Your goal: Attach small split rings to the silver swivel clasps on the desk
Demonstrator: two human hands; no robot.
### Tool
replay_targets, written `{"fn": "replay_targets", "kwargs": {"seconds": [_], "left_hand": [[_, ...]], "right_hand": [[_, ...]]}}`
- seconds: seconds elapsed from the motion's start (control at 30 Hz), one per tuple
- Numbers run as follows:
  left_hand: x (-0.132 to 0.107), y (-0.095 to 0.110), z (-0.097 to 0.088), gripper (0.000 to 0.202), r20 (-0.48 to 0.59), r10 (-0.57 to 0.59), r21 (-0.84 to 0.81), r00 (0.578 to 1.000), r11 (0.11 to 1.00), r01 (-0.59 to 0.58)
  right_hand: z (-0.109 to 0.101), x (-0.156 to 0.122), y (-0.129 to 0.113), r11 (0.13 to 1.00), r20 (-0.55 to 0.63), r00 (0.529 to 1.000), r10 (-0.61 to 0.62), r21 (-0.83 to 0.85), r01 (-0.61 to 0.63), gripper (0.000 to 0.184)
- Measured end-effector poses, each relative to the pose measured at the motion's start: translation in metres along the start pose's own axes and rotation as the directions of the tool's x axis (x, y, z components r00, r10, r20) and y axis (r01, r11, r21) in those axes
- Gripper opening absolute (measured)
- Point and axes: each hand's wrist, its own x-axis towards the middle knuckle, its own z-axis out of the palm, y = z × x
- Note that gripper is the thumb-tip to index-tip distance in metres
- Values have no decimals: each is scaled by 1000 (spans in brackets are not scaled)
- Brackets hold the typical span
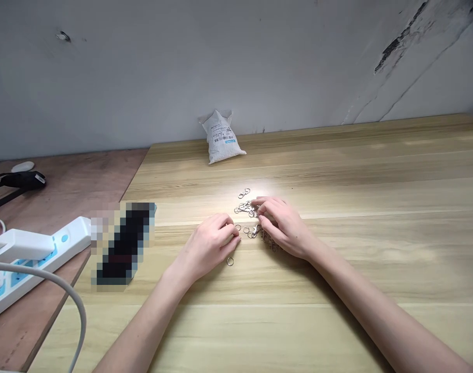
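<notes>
1. Head cam: the right hand [283, 226] has its fingers [264, 208] bunched narrow, tips down in the clasps [244, 207]. They touch the metal, but I can't tell if one is actually pinched.
2. The left hand [211, 241] is curled over, with its fingertips [231, 234] pressed to the table [337, 259] just beside the rings [242, 228]. Same deal here, I can't tell if anything is held under there.
3. The rings lie between the two sets of fingertips. More small bits poke out from under the right hand's near edge. One stray ring [230, 261] sits alone just nearer than the left fingertips, not touching them.
4. My read is that this is the picking-out stage, with each hand working a piece loose from the heap. Nothing looks joined or lifted yet.
5. Any pick from here calls for a really fine tip pinch. The parts are tiny and bunched together, and they'd probably skate on that smooth wood.
6. Further out, a white bag [221, 135] stands well beyond the fingers at the wall. A power strip [34, 259] sits well off to the left hand's outer side.
</notes>
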Motion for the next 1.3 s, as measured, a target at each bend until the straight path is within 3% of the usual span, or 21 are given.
{"fn": "replay_targets", "kwargs": {"seconds": [0.13,0.27,0.43,0.67,0.9,1.1,1.3], "left_hand": [[0,-1,0,10,-16,9,24,1000,1000,-8],[0,-2,0,17,-20,3,61,1000,998,-2],[-1,-2,1,26,-14,19,88,1000,996,-18],[0,-1,3,18,-13,104,98,995,990,-102],[1,-6,4,13,-62,142,71,988,988,-137],[1,-5,5,21,-73,67,35,995,997,-64],[4,-2,7,14,-82,67,39,994,997,-64]], "right_hand": [[-1,-1,-1,999,-4,1000,18,39,-18,8],[-3,-3,-3,979,38,997,64,191,-70,9],[-5,-4,3,888,7,975,222,411,-206,19],[-13,-4,7,765,-45,948,314,604,-225,22],[-10,-5,7,731,-25,937,348,633,-255,23],[-9,-4,6,721,-15,936,351,643,-260,19],[-7,-3,7,747,-21,942,336,615,-253,20]]}}
